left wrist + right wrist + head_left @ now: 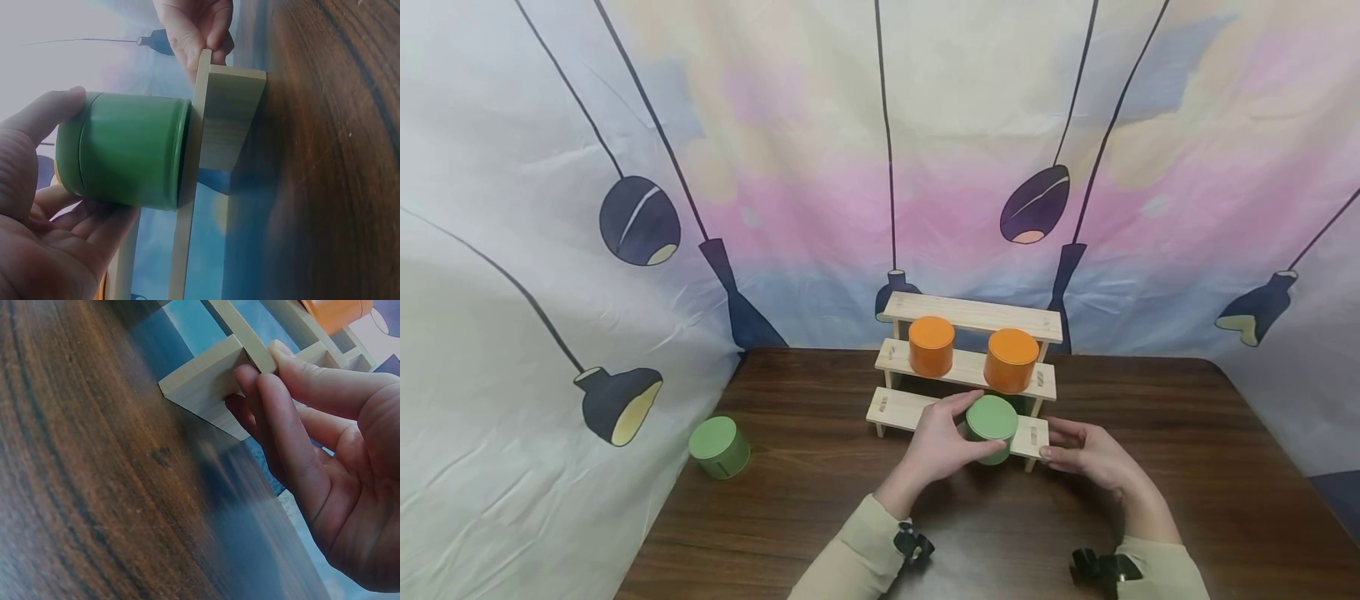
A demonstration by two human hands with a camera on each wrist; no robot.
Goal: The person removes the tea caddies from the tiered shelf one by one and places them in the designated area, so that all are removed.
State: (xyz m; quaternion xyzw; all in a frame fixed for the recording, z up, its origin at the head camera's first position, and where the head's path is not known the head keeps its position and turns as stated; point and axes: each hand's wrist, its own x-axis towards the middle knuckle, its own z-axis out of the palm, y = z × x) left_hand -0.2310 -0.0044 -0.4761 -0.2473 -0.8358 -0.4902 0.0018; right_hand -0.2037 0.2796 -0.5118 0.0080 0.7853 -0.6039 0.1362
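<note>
A three-step wooden rack [902, 408] stands on the table. My left hand [936, 446] grips a round green tin [992, 419] between thumb and fingers, at the right part of the lowest step. In the left wrist view, the base of the green tin [134, 150] meets the step board [194, 144]. My right hand [1093, 458] pinches the right end of that lowest step; in the right wrist view, thumb and fingertips hold the board end [259, 353]. Two orange tins [931, 346] [1011, 361] sit on the middle step.
Another green tin [720, 448] stands at the left edge of the dark wooden table [805, 517]. The rack's top step [973, 314] is close to a cloth backdrop [820, 167] printed with hanging lamps.
</note>
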